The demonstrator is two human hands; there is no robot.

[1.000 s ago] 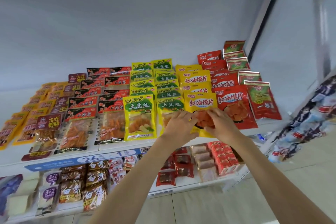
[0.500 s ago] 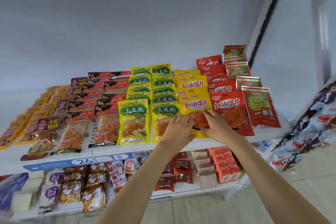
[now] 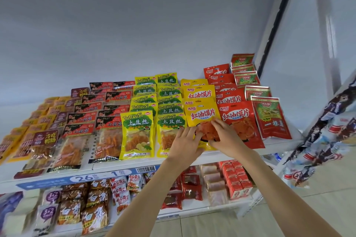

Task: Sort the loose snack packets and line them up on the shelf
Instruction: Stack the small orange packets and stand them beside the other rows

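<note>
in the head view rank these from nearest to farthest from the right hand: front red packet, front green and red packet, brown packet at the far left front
1. The front red packet, just right of the right hand.
2. The front green and red packet, farther right near the shelf end.
3. The brown packet, far across the shelf at the left front.

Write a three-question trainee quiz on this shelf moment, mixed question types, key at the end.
1. True or false: both hands rest on the front yellow packet.
2. Which column lies directly on the camera's right of that packet? A) red chilli-crisp packets B) TuDouSi packets C) purple packets
3. Fill in: the front packets lie flat, overhanging the front edge of the ___.

Key: 1 true, the left hand and right hand press its lower half. 2 A. 3 shelf.
</note>
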